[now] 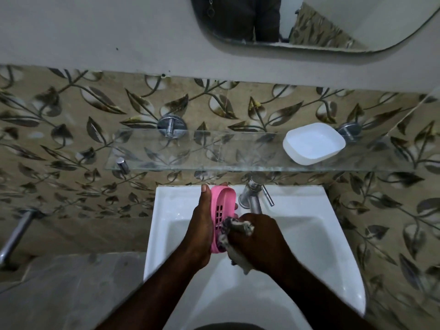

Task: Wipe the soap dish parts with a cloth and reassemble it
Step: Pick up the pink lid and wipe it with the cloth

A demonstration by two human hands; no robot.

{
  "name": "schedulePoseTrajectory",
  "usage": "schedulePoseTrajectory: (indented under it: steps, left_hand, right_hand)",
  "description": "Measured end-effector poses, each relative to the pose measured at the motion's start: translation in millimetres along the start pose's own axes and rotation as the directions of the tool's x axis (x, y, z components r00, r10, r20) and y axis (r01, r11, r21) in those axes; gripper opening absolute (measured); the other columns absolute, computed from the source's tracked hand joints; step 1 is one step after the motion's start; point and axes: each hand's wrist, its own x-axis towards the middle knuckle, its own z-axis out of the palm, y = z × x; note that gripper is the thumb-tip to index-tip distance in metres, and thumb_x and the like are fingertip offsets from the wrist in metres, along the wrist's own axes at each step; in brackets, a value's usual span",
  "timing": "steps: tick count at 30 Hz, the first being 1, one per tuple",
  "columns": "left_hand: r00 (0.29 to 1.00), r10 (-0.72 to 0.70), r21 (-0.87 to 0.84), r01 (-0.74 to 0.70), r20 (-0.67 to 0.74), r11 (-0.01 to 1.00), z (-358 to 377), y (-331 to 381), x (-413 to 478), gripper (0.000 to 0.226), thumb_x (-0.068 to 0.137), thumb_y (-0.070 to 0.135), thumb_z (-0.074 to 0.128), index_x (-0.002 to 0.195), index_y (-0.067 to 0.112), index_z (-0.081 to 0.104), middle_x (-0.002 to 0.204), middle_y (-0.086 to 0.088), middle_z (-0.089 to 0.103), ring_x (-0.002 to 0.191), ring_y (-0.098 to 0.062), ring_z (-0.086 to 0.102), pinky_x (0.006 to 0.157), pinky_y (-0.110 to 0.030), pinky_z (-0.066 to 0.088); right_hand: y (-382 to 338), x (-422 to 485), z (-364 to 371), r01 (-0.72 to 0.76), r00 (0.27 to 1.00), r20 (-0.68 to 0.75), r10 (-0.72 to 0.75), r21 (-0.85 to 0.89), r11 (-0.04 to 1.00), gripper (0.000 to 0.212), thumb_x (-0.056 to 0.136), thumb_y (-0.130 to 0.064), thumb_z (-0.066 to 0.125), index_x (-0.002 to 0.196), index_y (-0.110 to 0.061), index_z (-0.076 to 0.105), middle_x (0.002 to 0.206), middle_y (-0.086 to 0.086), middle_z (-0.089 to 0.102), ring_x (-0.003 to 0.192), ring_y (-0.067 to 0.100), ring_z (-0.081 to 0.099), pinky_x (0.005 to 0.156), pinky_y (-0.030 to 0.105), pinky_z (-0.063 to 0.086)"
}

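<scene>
The left hand (200,232) gripped the pink slotted tray (222,201) on edge over the washbasin (309,234), so its inside faced the cloth (238,226) bunched in the right hand (259,239). The white base (314,144) sat apart on the glass shelf (190,153).

A clear glass shelf (190,151) spans the leaf-patterned wall just above the chrome tap (253,196). It is held by two round chrome brackets, one up and to the left of the tap (171,126), the other well up to its right (348,133). One item lies on the glass: a white soap dish base (313,143), open side up, above and right of the tap, beside the right-hand bracket. A small chrome peg (122,164) shows at the shelf's front corner, well left of the tap. The tap stands on the back ledge of a white sink (297,196).
</scene>
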Motion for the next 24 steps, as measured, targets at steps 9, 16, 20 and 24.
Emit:
schedulePoseTrajectory:
  steps: [9, 16, 20, 24]
  left_hand:
    - [0.999, -0.042, 0.029, 0.041, 0.035, 0.999, 16, 0, -4, 0.058, 0.087, 0.066, 0.034, 0.112, 0.028, 0.071, 0.104, -0.01, 0.075, 0.092, -0.024, 0.073, 0.066, -0.031, 0.059]
    - [0.998, -0.044, 0.148, 0.052, -0.053, 0.988, 7, 10, -2, 0.068, 0.077, 0.072, 0.041, 0.111, 0.021, 0.07, 0.098, -0.015, 0.073, 0.077, -0.026, 0.068, 0.073, -0.035, 0.054]
    - [0.979, -0.202, 0.022, 0.202, -0.009, 0.979, 14, 9, -4, 0.071, 0.084, 0.072, 0.04, 0.104, 0.014, 0.075, 0.098, -0.014, 0.074, 0.084, -0.028, 0.072, 0.069, -0.038, 0.059]
    - [0.997, -0.077, 0.083, 0.078, -0.014, 0.993, 21, 3, -8, 0.061, 0.086, 0.068, 0.039, 0.103, 0.022, 0.075, 0.103, -0.01, 0.075, 0.091, -0.023, 0.072, 0.076, -0.035, 0.059]
  right_hand:
    - [-9, 4, 0, 0.389, 0.914, -0.152, -0.377, 0.056, 0.92, 0.018, 0.079, -0.01, 0.075, 0.089, -0.025, 0.073, 0.084, -0.01, 0.072, 0.082, 0.006, 0.068, 0.074, 0.018, 0.051]
    - [13, -5, -10, 0.624, 0.773, 0.294, -0.562, -0.513, 0.59, 0.022, 0.077, -0.018, 0.076, 0.097, -0.025, 0.073, 0.092, -0.003, 0.067, 0.082, 0.017, 0.065, 0.064, 0.031, 0.054]
    - [0, 4, -16, 0.642, 0.617, 0.09, -0.782, -0.631, 0.435, 0.03, 0.063, -0.006, 0.076, 0.092, -0.014, 0.075, 0.081, 0.006, 0.066, 0.068, 0.026, 0.064, 0.052, 0.028, 0.05]
    - [-16, 22, -19, 0.456, 0.643, -0.145, -0.752, -0.716, 0.528, 0.027, 0.068, -0.014, 0.082, 0.094, -0.014, 0.075, 0.076, 0.007, 0.061, 0.062, 0.027, 0.062, 0.046, 0.032, 0.049]
